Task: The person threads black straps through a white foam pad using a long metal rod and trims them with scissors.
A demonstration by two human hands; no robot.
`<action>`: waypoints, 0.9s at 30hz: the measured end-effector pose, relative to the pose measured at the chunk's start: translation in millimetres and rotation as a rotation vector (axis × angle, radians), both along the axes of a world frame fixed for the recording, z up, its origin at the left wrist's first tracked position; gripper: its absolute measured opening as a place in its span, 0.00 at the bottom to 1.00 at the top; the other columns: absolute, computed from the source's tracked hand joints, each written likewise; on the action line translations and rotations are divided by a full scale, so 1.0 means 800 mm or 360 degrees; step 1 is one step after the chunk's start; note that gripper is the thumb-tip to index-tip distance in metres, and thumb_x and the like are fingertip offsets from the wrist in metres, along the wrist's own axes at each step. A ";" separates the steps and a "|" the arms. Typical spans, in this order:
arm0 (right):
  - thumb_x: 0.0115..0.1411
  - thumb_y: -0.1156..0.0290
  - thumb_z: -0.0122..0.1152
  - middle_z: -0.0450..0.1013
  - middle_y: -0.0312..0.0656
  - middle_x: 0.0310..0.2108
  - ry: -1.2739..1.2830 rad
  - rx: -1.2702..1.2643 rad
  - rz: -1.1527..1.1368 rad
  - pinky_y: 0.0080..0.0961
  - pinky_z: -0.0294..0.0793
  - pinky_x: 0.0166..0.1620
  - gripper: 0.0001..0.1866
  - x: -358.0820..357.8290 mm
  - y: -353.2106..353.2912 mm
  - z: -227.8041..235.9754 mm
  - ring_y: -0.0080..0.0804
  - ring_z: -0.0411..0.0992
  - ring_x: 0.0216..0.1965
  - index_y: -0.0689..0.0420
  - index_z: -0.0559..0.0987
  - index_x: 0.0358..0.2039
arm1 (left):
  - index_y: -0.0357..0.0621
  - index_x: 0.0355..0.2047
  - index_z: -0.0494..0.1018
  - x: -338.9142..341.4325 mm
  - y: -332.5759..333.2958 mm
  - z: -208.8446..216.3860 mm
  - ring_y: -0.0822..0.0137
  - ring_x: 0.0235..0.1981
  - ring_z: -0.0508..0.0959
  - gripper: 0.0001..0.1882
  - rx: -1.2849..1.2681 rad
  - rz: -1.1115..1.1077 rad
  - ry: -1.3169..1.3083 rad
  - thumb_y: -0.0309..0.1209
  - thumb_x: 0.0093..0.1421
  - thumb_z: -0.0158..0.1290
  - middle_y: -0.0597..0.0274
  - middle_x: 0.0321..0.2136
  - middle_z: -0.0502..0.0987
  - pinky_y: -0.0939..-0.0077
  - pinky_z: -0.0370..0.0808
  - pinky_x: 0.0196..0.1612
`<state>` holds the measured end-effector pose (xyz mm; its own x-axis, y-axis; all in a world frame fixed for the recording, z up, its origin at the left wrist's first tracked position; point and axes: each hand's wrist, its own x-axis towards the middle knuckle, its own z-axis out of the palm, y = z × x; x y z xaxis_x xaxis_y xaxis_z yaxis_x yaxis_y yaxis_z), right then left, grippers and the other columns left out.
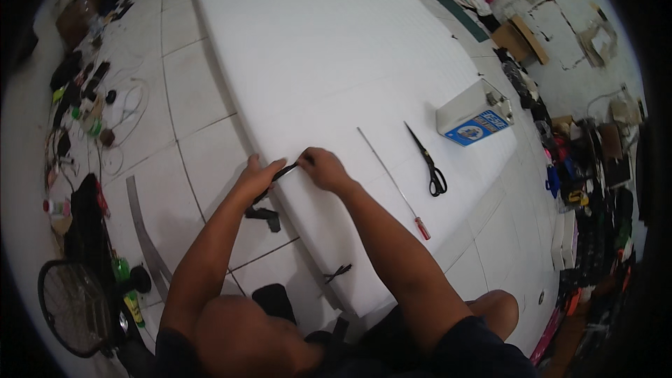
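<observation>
A thick white foam slab [301,49], mattress-like, stretches away in front of me. At its left edge my left hand [257,180] and my right hand [323,169] are close together. Both are closed on a thin black strip [284,171] that runs between them along the slab's edge; its ends are hidden by the fingers. Right of my hands lie a long-shafted screwdriver [421,228] with a red handle and black-handled scissors [435,176]. Nearer to me, a small bunch of black strips [339,273] rests at the slab's left edge.
A rectangular tin can [448,120] with a blue label stands on the slab's right side. On the tiled floor to the left are a black object [264,218], a long flat grey strip [145,232] and a fan [73,308]. Clutter lines both walls, including a cardboard box [519,39].
</observation>
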<state>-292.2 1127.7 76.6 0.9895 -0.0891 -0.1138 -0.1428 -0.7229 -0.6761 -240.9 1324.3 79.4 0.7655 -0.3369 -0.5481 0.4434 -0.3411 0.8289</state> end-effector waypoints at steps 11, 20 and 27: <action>0.60 0.64 0.62 0.79 0.46 0.37 0.0085 -0.0073 -0.0113 0.32 0.75 0.46 0.13 -0.005 0.013 0.006 0.39 0.78 0.39 0.61 0.80 0.37 | 0.27 0.62 0.53 -0.004 -0.012 -0.040 0.60 0.35 0.78 0.57 0.0233 0.0079 0.0208 0.55 0.45 0.68 0.44 0.45 0.74 0.70 0.74 0.27; 0.60 0.66 0.61 0.76 0.43 0.32 -0.0402 -0.0166 -0.0153 0.39 0.74 0.40 0.08 -0.025 0.027 -0.014 0.43 0.75 0.35 0.57 0.77 0.34 | 0.21 0.49 0.69 -0.008 -0.020 -0.043 0.53 0.39 0.80 0.41 -0.0275 0.0208 0.0488 0.46 0.46 0.66 0.43 0.39 0.78 0.62 0.77 0.40; 0.60 0.68 0.62 0.75 0.43 0.31 -0.0463 -0.0225 -0.0195 0.38 0.73 0.38 0.07 -0.024 0.031 -0.022 0.42 0.74 0.33 0.58 0.76 0.31 | 0.19 0.54 0.60 -0.011 -0.026 -0.053 0.51 0.46 0.77 0.48 -0.0043 0.0286 0.0312 0.47 0.45 0.66 0.37 0.47 0.72 0.58 0.76 0.46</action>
